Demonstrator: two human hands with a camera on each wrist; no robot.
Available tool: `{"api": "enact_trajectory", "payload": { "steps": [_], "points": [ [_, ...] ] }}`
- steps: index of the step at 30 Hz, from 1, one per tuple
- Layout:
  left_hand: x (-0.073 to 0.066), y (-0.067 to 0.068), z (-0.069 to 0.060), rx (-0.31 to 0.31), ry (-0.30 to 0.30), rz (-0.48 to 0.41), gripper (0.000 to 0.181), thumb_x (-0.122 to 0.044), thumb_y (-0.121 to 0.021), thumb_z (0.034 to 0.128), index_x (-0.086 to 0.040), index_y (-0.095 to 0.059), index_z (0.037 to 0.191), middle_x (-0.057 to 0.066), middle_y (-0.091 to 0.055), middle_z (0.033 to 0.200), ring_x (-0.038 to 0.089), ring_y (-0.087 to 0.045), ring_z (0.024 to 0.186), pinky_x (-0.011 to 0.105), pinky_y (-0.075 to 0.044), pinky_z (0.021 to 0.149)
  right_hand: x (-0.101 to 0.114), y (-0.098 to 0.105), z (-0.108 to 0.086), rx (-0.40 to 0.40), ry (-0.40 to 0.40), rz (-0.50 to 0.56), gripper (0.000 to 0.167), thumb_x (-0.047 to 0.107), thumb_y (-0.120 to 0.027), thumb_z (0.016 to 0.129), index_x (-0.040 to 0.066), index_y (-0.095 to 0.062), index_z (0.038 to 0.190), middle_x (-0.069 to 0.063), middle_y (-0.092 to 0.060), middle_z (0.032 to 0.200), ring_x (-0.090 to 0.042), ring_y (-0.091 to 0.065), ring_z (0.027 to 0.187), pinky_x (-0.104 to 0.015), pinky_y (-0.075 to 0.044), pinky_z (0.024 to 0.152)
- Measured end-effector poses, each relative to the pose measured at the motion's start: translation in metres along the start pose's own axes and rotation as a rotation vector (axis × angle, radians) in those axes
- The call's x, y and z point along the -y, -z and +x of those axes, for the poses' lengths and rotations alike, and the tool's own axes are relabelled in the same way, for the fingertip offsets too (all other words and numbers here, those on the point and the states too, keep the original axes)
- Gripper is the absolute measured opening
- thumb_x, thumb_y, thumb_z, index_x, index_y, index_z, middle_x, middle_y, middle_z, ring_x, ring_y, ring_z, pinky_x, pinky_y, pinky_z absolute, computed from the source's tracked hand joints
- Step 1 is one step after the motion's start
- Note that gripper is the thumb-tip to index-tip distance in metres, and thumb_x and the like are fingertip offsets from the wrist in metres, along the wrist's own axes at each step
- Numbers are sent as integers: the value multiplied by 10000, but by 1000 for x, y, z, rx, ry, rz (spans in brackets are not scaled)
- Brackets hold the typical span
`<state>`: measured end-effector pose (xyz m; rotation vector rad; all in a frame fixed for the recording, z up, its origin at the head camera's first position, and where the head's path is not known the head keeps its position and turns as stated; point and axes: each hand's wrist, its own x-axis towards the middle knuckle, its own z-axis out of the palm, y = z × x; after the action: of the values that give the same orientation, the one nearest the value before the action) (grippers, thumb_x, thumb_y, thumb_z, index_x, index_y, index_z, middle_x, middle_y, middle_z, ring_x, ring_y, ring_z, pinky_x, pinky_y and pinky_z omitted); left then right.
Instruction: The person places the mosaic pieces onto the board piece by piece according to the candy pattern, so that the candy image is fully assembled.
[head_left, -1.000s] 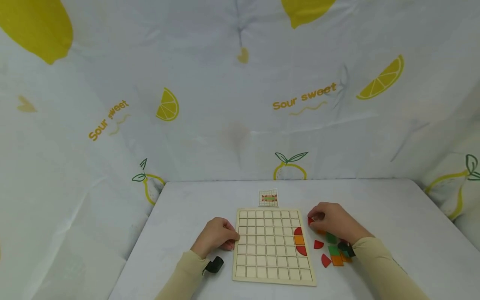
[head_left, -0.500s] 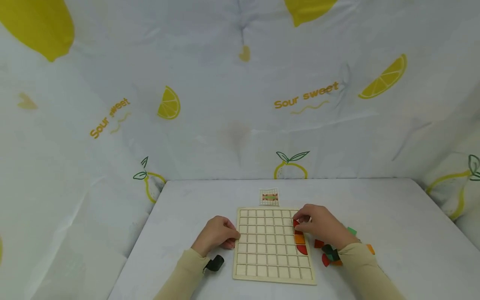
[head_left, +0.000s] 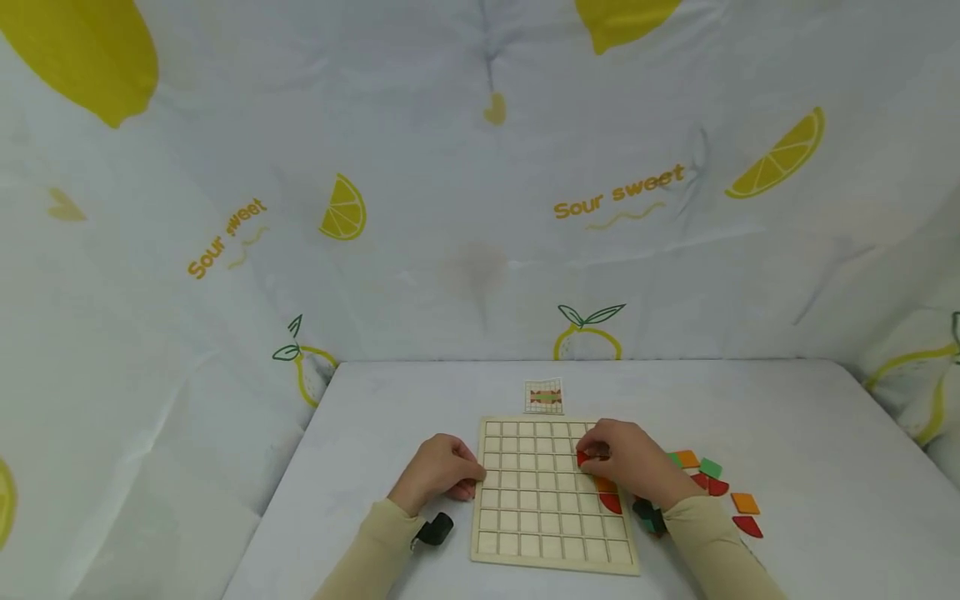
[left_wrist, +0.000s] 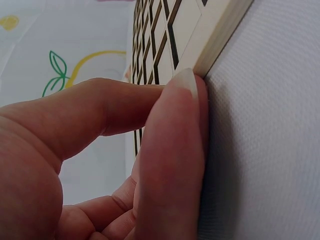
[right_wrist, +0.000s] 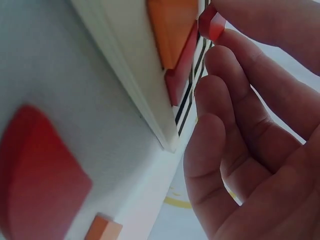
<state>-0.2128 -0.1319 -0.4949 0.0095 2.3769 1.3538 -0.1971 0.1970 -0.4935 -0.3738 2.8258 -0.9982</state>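
A pale wooden grid board (head_left: 538, 500) lies on the table. My left hand (head_left: 442, 472) pinches its left edge; in the left wrist view the thumb and index finger of the left hand (left_wrist: 170, 150) meet at the board's rim (left_wrist: 212, 42). Over the upper right cells, my right hand (head_left: 626, 457) pinches a red quarter-round piece (head_left: 582, 458), which the right wrist view shows as a red piece (right_wrist: 212, 24) between thumb and index finger of the right hand (right_wrist: 260, 115). An orange square (head_left: 606, 484) and a red piece (head_left: 611, 502) sit in the right column.
A small printed pattern card (head_left: 543, 397) lies behind the board. Right of the board are loose green (head_left: 711, 468), orange (head_left: 746, 503) and red pieces (head_left: 747, 526), some partly behind the right wrist. A white cloth with lemon prints (head_left: 450, 208) hangs behind the table.
My right hand has moved left from the loose pieces onto the board, bringing a red piece, and uncovering several loose pieces. My left hand stays at the board's left edge.
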Motion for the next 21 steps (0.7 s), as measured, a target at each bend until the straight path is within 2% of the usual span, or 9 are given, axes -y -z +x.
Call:
{"api": "enact_trajectory", "payload": {
  "steps": [12,21],
  "points": [
    [-1,-4,-3,-3,-29,-7,164,-122,-849,861,-51,-710,911,77,-739,714,110,-684,558,248,-608,552,1,-1,-2,-6,-23,-28,138,172,-871,909,173,-800,1028,82,-681,951,-87,-640,891,-336,-587,842],
    [2,-1,0,-6,-15,8,158,-115,-846,877,-52,-711,929,91,-744,754,114,-684,567,245,-606,554,1,-3,-2,6,-16,-52,102,159,-862,910,186,-791,977,93,-677,918,-80,-615,844,-298,-565,794]
  ]
}}
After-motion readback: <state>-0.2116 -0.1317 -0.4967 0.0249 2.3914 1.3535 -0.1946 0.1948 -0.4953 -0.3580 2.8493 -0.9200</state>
